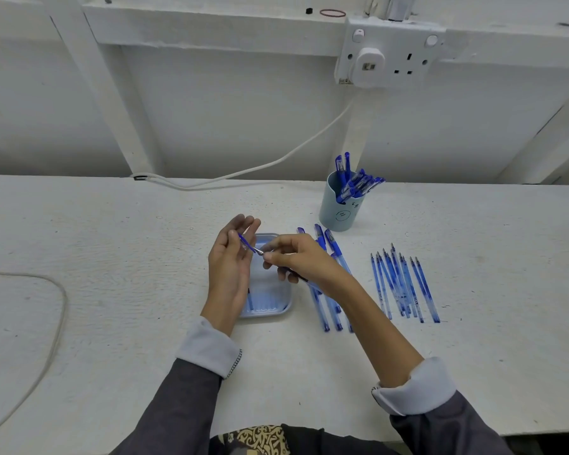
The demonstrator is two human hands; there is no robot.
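2 sleeves [208,347], L+R hands [228,267], 1 pen-tip [249,246]

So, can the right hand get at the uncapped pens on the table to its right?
Probably yes: the uncapped pens lie in the open, only flat capped pens between; but the right hand now pinches a pen part.

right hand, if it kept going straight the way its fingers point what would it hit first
The right hand points leftward and pinches the tip of the blue pen part; straight on it would probably meet the left hand holding that part.
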